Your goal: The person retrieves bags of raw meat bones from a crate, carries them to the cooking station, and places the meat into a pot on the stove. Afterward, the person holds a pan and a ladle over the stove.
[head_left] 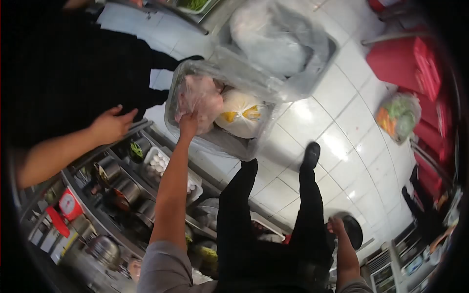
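My left hand [188, 125] reaches into a grey plastic bin on the floor and is closed on a clear plastic bag [201, 97] of pinkish contents, perhaps raw meat. Beside it in the bin [172, 110] lies a round, knotted whitish bag [239, 115] with yellow showing at the knot. Clear plastic lining hangs over the rim. At the lower right, my right hand [336, 226] has its fingers curled; what they hold, if anything, is hidden. Right by that hand is a round black pan [352, 232]; whether I grip it I cannot make out.
Another lined bin [320, 73] with a large plastic bag stands behind. A co-worker's hand [113, 126] hovers at left. Counter items include eggs [157, 163], metal pots [128, 189] and a red scale [70, 204]. Red containers [405, 63] and a vegetable bag [398, 117] are right.
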`<state>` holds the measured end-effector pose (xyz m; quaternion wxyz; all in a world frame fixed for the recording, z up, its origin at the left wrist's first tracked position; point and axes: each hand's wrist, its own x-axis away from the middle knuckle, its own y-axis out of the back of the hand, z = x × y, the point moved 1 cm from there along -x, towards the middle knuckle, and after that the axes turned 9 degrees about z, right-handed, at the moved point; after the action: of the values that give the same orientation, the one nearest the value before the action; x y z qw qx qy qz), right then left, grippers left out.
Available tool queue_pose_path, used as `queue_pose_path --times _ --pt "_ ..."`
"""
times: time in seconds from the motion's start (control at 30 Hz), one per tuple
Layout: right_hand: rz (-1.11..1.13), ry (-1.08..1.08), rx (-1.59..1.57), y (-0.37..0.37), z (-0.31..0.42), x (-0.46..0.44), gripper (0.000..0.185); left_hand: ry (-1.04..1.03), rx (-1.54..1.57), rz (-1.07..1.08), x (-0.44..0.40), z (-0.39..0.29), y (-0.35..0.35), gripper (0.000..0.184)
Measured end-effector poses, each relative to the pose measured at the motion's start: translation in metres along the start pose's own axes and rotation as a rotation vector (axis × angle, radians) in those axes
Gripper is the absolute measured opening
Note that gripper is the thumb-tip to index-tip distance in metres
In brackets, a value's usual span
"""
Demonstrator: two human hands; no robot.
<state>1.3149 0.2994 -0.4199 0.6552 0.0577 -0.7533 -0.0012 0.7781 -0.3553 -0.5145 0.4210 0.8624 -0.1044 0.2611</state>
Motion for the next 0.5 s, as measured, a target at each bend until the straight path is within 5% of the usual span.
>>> queue_pose_path --times 0.13,0.2,0.27,0.33,0.4,0.5 --pt "0.045 -0.122 -0.26 -0.024 -0.058 0.125 0.021 -0.245 -0.147 0.086 0.118 -0.112 0.065 0.038" --pt "-0.064 0.294 -0.369 -0.034 -0.053 0.123 0.02 -0.246 -0.109 0.148 0.188 -0.18 0.071 0.034" --pt "-0.121 0.465 -0.432 -0.069 0.045 0.173 0.022 -0.364 -0.089 0.225 0.232 -0.224 0.047 0.028" --pt "0.173 0.712 -0.377 -0.108 0.126 0.199 0.027 -0.636 -0.188 0.21 0.261 -0.231 -0.012 0.025" --pt "0.453 0.776 -0.557 -0.154 0.202 0.237 0.035 -0.631 -0.249 0.206 0.288 -0.272 -0.052 0.021" --pt "0.487 0.722 -0.881 -0.188 0.236 0.216 0.042 -0.574 -0.229 0.351 0.323 -0.279 -0.137 0.028"
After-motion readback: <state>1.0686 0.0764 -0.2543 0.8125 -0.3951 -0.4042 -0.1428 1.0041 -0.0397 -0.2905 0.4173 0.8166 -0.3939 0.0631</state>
